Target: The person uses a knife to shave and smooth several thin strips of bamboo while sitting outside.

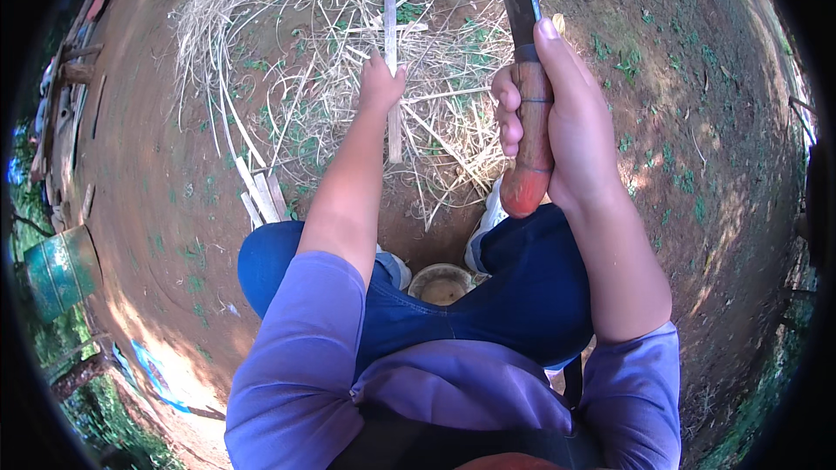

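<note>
My left hand [380, 87] reaches forward, closed around a long flat bamboo strip [392, 132] that runs lengthwise away from me, past the top edge of the view. In my right hand [576, 117] is a large knife, gripped by its wooden handle [534, 91] with a reddish rounded end. My thumb lies along the handle near the blade. The dark blade [517, 2] points up and away, and its tip is cut off by the top edge. Below the strip, pale shavings [305, 91] are scattered over the ground.
Several split pieces [259, 193] lie beside my left knee. A round bowl-like container [440, 285] stands between my feet. At the far left are a green panel-like object [63, 271], stacked wood [77, 73] and a blue sheet [155, 374]. Bare brown soil [688, 122] with small weeds surrounds me.
</note>
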The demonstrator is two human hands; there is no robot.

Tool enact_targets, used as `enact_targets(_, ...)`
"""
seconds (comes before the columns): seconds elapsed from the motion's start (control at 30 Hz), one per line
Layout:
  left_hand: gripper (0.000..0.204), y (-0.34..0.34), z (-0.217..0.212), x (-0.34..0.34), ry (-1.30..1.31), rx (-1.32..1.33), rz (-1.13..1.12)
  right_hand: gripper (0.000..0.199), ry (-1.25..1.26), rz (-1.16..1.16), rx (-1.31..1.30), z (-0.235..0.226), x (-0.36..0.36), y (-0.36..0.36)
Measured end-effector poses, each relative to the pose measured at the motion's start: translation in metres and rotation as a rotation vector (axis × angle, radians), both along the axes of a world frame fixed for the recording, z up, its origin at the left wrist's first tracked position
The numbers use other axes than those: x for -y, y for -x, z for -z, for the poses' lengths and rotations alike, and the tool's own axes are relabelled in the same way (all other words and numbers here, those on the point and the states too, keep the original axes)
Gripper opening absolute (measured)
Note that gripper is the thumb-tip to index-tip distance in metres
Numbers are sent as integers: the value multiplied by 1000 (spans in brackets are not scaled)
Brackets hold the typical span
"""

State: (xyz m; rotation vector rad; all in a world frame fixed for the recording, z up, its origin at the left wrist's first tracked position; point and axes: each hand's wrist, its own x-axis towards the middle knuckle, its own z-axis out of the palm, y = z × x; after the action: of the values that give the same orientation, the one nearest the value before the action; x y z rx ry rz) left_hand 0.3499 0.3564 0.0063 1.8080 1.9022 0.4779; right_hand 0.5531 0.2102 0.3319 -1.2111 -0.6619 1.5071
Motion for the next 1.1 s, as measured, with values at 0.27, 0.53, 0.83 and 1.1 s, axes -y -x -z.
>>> enact_targets(0.27, 86, -22, 33, -48, 193, -158, -7, 40, 146, 9, -81, 14, -5, -41)
enact_targets(0.53, 56, -18, 40, -59, 340, -74, -3, 41, 146, 93, -152, 14, -2, -59)
enact_targets(0.83, 40, -13, 33, -58, 468, 1221, -181, 39, 96, 44, -201, 9, 10, -59)
enact_targets(1.1, 36, 6, -101, -54, 101, 1148, 70, 37, 55, 69, -203, 11, -9, -37)
